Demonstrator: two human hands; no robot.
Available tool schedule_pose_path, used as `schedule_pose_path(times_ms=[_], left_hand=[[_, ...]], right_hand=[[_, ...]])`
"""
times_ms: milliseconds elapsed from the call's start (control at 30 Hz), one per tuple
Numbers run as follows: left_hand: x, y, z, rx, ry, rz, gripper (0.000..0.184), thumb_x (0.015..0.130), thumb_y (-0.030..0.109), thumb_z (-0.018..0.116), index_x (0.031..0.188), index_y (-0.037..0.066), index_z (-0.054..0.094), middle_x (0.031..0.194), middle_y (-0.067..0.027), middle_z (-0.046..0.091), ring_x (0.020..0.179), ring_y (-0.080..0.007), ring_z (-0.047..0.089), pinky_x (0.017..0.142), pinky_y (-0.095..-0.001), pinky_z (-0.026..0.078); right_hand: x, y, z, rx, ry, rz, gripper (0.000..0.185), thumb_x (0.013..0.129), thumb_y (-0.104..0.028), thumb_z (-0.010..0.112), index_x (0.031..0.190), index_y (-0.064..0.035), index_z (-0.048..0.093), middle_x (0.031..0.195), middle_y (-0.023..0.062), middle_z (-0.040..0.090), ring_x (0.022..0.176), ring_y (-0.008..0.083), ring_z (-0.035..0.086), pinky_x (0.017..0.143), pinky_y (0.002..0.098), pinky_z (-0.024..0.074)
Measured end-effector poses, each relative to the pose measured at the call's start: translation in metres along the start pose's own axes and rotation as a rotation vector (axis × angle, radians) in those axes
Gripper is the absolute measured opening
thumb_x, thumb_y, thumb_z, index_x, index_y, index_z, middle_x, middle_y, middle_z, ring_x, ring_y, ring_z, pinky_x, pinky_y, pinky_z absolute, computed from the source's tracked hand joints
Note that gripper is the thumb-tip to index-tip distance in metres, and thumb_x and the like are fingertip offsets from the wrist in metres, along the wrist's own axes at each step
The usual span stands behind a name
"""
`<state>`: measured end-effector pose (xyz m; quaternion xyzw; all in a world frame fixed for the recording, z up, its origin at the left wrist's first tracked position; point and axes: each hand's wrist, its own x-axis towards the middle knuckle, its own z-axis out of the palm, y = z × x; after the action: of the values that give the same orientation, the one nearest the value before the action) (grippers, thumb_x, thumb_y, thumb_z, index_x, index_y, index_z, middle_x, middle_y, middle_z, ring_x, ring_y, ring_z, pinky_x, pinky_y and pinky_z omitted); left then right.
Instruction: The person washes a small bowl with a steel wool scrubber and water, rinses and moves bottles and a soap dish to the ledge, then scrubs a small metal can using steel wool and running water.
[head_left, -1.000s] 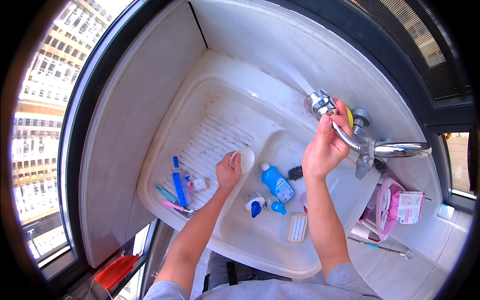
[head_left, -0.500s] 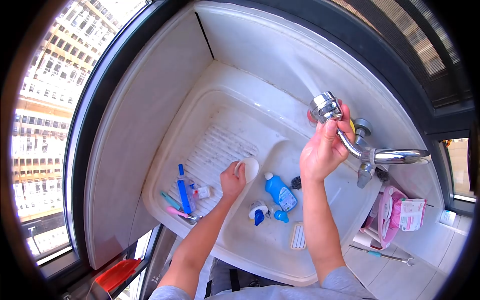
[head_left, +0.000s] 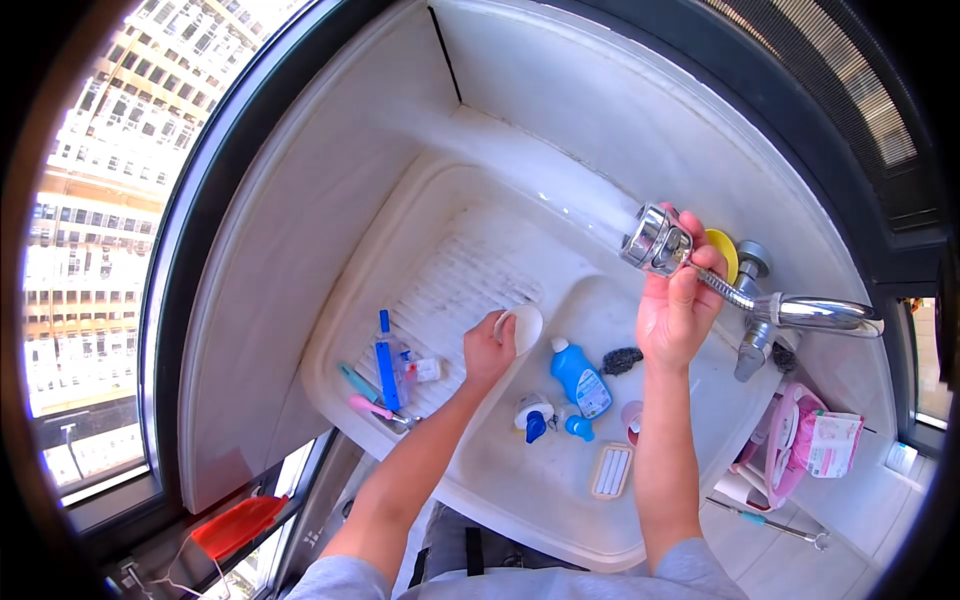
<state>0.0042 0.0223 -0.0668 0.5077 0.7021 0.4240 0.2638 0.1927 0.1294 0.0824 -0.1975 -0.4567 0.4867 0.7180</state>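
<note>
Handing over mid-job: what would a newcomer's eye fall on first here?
The chrome spray head in the right hand, upper right, sending spray leftward over the back of the sink. Next, the white cup in the left hand, near the middle of the view. Then the bright blue bottle in the sink, right of that hand.

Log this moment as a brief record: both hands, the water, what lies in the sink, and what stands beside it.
Left hand: grips a white cup
Right hand: holds the chrome spray head
Water: spray shoots toward the picture's upper left, away from the cup
Sink basin: blue bottle, dark scrubber, ridged dish
Ribbed side: long blue object, pink-handled tool
Beside sink: pink basket
</note>
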Motion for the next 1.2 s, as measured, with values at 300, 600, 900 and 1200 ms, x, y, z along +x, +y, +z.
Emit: schedule_pose_path(times_ms=[300, 600, 900, 1200], left_hand=[[0.001, -0.003, 0.001, 0.036, -0.001, 0.033, 0.019, 0.087, 0.019, 0.059, 0.091, 0.001, 0.065, 0.077, -0.0205, 0.065, 0.069, -0.038, 0.064, 0.06, -0.0398, 0.051], [0.001, -0.002, 0.0, 0.047, -0.009, 0.023, 0.02, 0.087, 0.019, 0.059, 0.093, 0.001, 0.065, 0.077, -0.0204, 0.065, 0.069, -0.0381, 0.064, 0.06, -0.0393, 0.051], [0.013, -0.008, 0.026, -0.219, 0.063, -0.258, 0.026, 0.089, 0.021, 0.059, 0.102, -0.001, 0.064, 0.086, -0.0183, 0.068, 0.079, -0.0271, 0.067, 0.065, -0.0364, 0.052], [0.038, 0.082, 0.072, -0.811, -0.208, -0.603, 0.037, 0.085, 0.021, 0.068, 0.115, 0.001, 0.058, 0.099, -0.0092, 0.065, 0.081, -0.0164, 0.062, 0.07, -0.0313, 0.052]], right_hand=[[-0.001, -0.006, -0.008, -0.014, -0.124, 0.036, 0.025, 0.089, -0.023, 0.064, 0.109, -0.0128, 0.053, 0.129, 0.015, 0.05, 0.123, 0.0335, 0.046, 0.106, 0.0508, 0.0345], [-0.009, -0.026, -0.027, -0.162, -0.227, 0.161, 0.025, 0.086, -0.017, 0.068, 0.103, -0.0038, 0.054, 0.115, 0.0179, 0.057, 0.105, 0.0241, 0.056, 0.091, 0.0408, 0.046], [-0.016, -0.051, -0.028, -0.507, -0.196, 0.284, 0.024, 0.087, -0.007, 0.063, 0.109, -0.0003, 0.055, 0.117, 0.0139, 0.057, 0.099, 0.0134, 0.055, 0.087, 0.0271, 0.0444], [-0.032, -0.047, -0.032, -0.23, -0.037, 0.391, 0.045, 0.087, -0.009, 0.056, 0.13, -0.0014, 0.046, 0.128, 0.0168, 0.051, 0.119, 0.0266, 0.049, 0.104, 0.039, 0.0356]])
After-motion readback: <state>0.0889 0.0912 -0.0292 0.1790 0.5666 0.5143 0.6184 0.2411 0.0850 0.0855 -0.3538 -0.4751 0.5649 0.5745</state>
